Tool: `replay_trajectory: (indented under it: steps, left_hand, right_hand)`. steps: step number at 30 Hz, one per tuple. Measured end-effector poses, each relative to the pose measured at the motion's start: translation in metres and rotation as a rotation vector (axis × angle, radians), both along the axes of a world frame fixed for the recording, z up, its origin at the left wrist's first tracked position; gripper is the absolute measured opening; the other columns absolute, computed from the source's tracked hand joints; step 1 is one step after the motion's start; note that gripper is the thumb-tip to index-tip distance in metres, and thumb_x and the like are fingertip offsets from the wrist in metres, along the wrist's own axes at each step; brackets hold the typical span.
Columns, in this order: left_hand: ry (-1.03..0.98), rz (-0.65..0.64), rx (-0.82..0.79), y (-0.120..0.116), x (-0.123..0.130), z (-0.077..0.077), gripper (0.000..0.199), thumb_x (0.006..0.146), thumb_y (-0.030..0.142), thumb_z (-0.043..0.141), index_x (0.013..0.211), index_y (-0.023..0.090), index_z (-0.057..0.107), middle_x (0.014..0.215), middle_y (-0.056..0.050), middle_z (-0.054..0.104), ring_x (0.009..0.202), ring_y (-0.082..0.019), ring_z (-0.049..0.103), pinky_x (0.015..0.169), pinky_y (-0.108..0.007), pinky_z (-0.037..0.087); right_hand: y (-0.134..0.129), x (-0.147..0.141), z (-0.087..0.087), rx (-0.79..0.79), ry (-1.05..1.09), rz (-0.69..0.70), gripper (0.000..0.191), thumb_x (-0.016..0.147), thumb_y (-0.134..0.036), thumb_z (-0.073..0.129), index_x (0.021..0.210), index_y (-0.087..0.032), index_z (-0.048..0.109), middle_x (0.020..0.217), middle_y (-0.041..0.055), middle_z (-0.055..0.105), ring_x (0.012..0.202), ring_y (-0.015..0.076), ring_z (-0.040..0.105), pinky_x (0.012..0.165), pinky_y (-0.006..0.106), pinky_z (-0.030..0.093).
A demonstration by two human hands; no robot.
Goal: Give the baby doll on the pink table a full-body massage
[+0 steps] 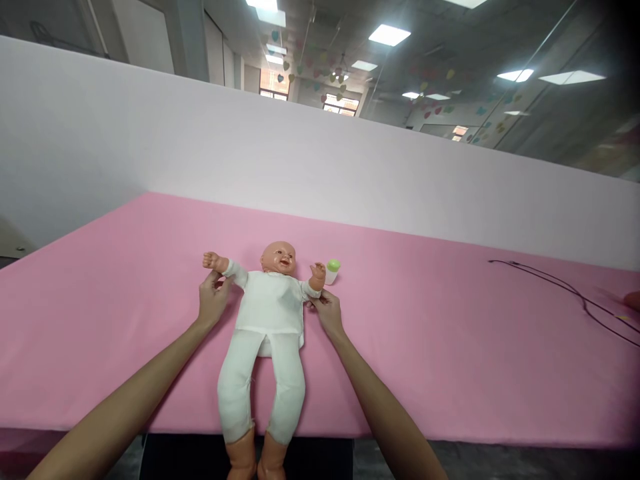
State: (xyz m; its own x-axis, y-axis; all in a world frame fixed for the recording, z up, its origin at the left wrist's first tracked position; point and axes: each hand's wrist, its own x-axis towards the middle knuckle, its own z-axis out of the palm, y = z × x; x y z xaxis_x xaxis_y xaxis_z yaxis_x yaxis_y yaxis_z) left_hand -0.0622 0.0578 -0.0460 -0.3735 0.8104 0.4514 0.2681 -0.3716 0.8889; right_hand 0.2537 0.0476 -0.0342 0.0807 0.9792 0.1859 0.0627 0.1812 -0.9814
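Note:
A baby doll [271, 303] in a white top and white trousers lies on its back on the pink table cover [425, 347], its feet hanging past the front edge. My left hand [214, 298] is closed at the doll's forearm on the left, the fingertips at the white sleeve just below the doll's hand. On the other side my right hand [327, 311] pinches the opposite sleeve near its cuff, some fingers hidden behind it. Both doll arms are spread out to the sides. Just beyond the doll's hand on the right stands a small white container with a green lid [333, 271].
Thin dark cables [565, 287] lie across the cover at the right. Part of another person's hand [633, 300] shows at the right edge. A white partition [320, 167] rises behind the table. Below the front edge is a dark seat or clothing [185, 460].

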Motion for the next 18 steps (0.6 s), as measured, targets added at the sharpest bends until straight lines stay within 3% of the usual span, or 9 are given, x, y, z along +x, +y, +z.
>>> replay_trajectory:
  steps: [3, 5, 8, 11, 14, 16, 18]
  left_hand:
    - [0.296, -0.136, 0.159, -0.003, 0.0, -0.001, 0.021, 0.096, 0.032, 0.061, 0.106, 0.019, 0.075, 0.109, -0.01, 0.077, 0.099, -0.026, 0.071, 0.085, -0.041, 0.059]
    - [0.522, -0.287, 0.295, -0.005, 0.0, 0.001, 0.027, 0.1, 0.025, 0.055, 0.117, 0.024, 0.076, 0.124, -0.01, 0.076, 0.117, -0.027, 0.068, 0.094, -0.045, 0.058]
    - [0.694, -0.39, 0.394, -0.007, 0.0, 0.004, 0.034, 0.103, 0.018, 0.051, 0.121, 0.03, 0.077, 0.126, -0.009, 0.076, 0.121, -0.026, 0.065, 0.09, -0.044, 0.06]
    - [0.66, -0.326, 0.356, -0.007, 0.0, 0.004, 0.03, 0.103, 0.023, 0.053, 0.122, 0.028, 0.076, 0.124, -0.01, 0.076, 0.119, -0.028, 0.067, 0.096, -0.047, 0.059]
    - [0.425, -0.155, 0.2, -0.006, -0.001, 0.003, 0.04, 0.101, 0.032, 0.058, 0.14, 0.025, 0.063, 0.13, -0.012, 0.072, 0.11, -0.027, 0.07, 0.094, -0.046, 0.06]
    - [0.217, -0.015, 0.112, -0.004, -0.002, 0.003, 0.067, 0.098, 0.037, 0.065, 0.159, 0.026, 0.041, 0.143, -0.015, 0.062, 0.107, -0.026, 0.07, 0.085, -0.039, 0.062]
    - [0.068, 0.098, 0.08, -0.001, -0.005, 0.004, 0.094, 0.094, 0.039, 0.07, 0.168, 0.03, 0.014, 0.158, -0.018, 0.045, 0.111, -0.025, 0.069, 0.082, -0.035, 0.062]
  right_hand:
    - [-0.003, 0.0, 0.0, 0.138, -0.133, 0.104, 0.026, 0.083, -0.028, 0.067, 0.101, -0.022, 0.084, 0.102, 0.0066, 0.083, 0.096, 0.0254, 0.076, 0.09, 0.042, 0.061]
    - [-0.006, 0.001, 0.0, 0.251, -0.243, 0.212, 0.037, 0.085, -0.023, 0.061, 0.113, -0.028, 0.084, 0.127, 0.0039, 0.078, 0.121, 0.0259, 0.071, 0.11, 0.046, 0.054]
    - [-0.008, 0.004, -0.002, 0.313, -0.348, 0.297, 0.044, 0.087, -0.019, 0.056, 0.121, -0.032, 0.082, 0.138, 0.0005, 0.072, 0.13, 0.0246, 0.068, 0.117, 0.048, 0.05]
    - [-0.006, 0.005, -0.002, 0.303, -0.35, 0.255, 0.045, 0.087, -0.019, 0.056, 0.123, -0.031, 0.081, 0.137, 0.0011, 0.073, 0.132, 0.0255, 0.067, 0.119, 0.049, 0.048]
    - [-0.004, 0.004, 0.0, 0.23, -0.237, 0.103, 0.039, 0.086, -0.024, 0.061, 0.12, -0.024, 0.081, 0.123, 0.0058, 0.079, 0.119, 0.0283, 0.072, 0.111, 0.049, 0.055]
    - [-0.002, 0.005, 0.004, 0.149, -0.137, -0.033, 0.034, 0.086, -0.033, 0.068, 0.115, -0.019, 0.078, 0.103, 0.0083, 0.081, 0.095, 0.0277, 0.076, 0.091, 0.045, 0.062]
    - [-0.001, 0.008, 0.009, 0.106, -0.055, -0.154, 0.044, 0.084, -0.044, 0.075, 0.118, -0.017, 0.072, 0.09, 0.0075, 0.076, 0.074, 0.0235, 0.071, 0.071, 0.038, 0.061]
